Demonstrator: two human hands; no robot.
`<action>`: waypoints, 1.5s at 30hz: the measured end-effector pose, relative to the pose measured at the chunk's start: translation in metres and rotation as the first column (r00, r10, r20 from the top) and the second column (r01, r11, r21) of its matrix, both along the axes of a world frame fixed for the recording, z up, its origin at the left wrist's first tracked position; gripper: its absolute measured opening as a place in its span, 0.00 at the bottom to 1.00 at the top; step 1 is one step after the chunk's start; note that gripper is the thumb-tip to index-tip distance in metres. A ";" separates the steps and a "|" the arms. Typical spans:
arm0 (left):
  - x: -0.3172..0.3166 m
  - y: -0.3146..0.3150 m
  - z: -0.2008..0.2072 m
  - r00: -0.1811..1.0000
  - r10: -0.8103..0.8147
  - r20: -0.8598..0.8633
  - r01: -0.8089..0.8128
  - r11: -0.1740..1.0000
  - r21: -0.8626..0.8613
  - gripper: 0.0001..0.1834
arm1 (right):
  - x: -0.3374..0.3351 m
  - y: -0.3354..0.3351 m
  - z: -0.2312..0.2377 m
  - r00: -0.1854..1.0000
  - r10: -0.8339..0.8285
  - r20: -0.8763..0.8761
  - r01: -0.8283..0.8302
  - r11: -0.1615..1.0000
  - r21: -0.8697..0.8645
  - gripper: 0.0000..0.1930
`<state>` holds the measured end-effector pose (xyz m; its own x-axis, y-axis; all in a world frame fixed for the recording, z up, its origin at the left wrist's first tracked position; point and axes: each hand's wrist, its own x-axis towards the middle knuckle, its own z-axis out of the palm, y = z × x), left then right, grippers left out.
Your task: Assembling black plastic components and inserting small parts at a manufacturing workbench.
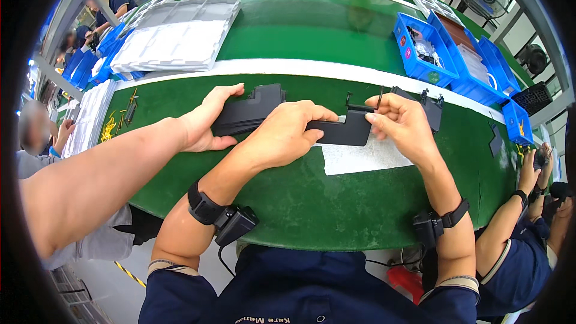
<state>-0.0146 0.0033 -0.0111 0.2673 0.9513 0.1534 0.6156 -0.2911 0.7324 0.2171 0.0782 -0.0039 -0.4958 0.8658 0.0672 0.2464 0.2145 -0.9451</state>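
A flat black L-shaped plastic part [349,132] is held level between my two hands above the green table. My left hand [288,133] pinches its left end, fingers along the top edge. My right hand [403,125] is closed at its right end, thumb against the face; a thin dark strip [362,108] runs along the upper edge there, partly hidden by the fingers. Beneath lies a white cloth or paper sheet [366,162]. Left of my left hand, another person's hand [207,121] rests on a stack of similar black parts [251,110].
More black parts [431,113] lie beyond my right hand. Blue bins [429,75] with bagged items stand at the far right, a smaller blue bin [515,123] nearer. White trays [165,45] are stacked at the far left. Yellow and dark tools [130,108] lie left; co-workers sit around.
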 end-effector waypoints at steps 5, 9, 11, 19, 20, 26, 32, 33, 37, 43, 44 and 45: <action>0.019 -0.003 0.001 0.932 0.126 0.340 -0.121 0.992 -0.034 0.16 | -0.007 -0.011 -0.002 0.997 0.074 0.015 -0.075 0.995 0.068 0.08; 0.020 -0.002 0.003 0.911 0.214 0.354 -0.176 0.975 -0.137 0.11 | -0.011 -0.019 0.002 0.997 0.072 -0.017 -0.070 0.993 0.099 0.06; 0.021 -0.004 0.004 0.909 0.214 0.356 -0.175 0.975 -0.138 0.10 | -0.012 -0.023 0.005 0.998 0.057 -0.003 -0.056 0.983 0.173 0.05; 0.021 -0.003 0.006 0.906 0.261 0.334 -0.239 0.965 -0.106 0.08 | -0.012 -0.022 0.003 0.988 0.049 0.149 -0.139 0.710 0.690 0.11; 0.020 -0.002 0.004 0.912 0.250 0.325 -0.227 0.968 -0.109 0.08 | -0.012 -0.022 0.004 0.984 0.054 0.171 -0.162 0.675 0.720 0.12; 0.020 0.002 -0.001 0.850 0.265 0.455 -0.237 0.964 -0.118 0.12 | -0.004 -0.010 0.006 0.969 0.121 0.214 -0.244 0.581 0.777 0.14; 0.021 -0.003 0.004 0.911 0.268 0.313 -0.230 0.961 -0.151 0.16 | -0.004 -0.016 0.007 0.992 0.050 0.113 -0.083 0.945 0.317 0.09; 0.022 -0.003 0.002 0.911 0.255 0.324 -0.227 0.966 -0.122 0.15 | -0.003 -0.017 0.009 0.985 0.035 0.171 -0.089 0.944 0.318 0.08; 0.022 -0.005 0.006 0.942 0.245 0.231 -0.250 0.968 -0.004 0.13 | -0.007 -0.021 0.012 0.983 0.006 0.182 -0.077 0.920 0.384 0.06; 0.026 -0.004 0.007 0.954 0.241 0.179 -0.255 0.965 0.064 0.10 | -0.010 -0.021 0.009 0.982 0.008 0.190 -0.124 0.783 0.609 0.04; 0.025 -0.003 0.004 0.960 0.233 0.156 -0.255 0.956 0.145 0.10 | -0.013 -0.021 0.009 0.981 0.008 0.196 -0.135 0.753 0.644 0.03; 0.025 -0.004 0.001 0.964 0.227 0.135 -0.253 0.942 0.222 0.10 | -0.014 -0.022 0.009 0.979 0.009 0.204 -0.147 0.723 0.675 0.03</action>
